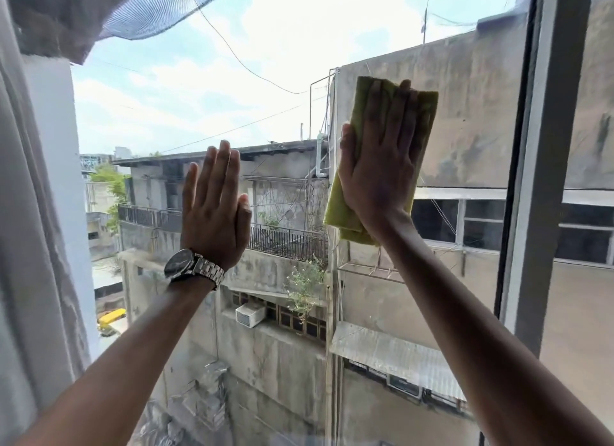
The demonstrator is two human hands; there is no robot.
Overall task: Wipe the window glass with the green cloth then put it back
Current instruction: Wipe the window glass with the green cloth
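The window glass (265, 80) fills most of the view, with buildings and sky behind it. My right hand (378, 166) lies flat on the folded green cloth (339, 209) and presses it against the glass, right of centre. The cloth sticks out above my fingertips and below my palm. My left hand (212, 209), with a metal watch on the wrist, rests flat on the bare glass to the left of the cloth, fingers together and pointing up, holding nothing.
A grey window frame post (545, 180) runs top to bottom on the right, with another pane beyond it. A pale curtain (30, 213) hangs along the left edge. Dark netting (159, 10) drapes across the top left.
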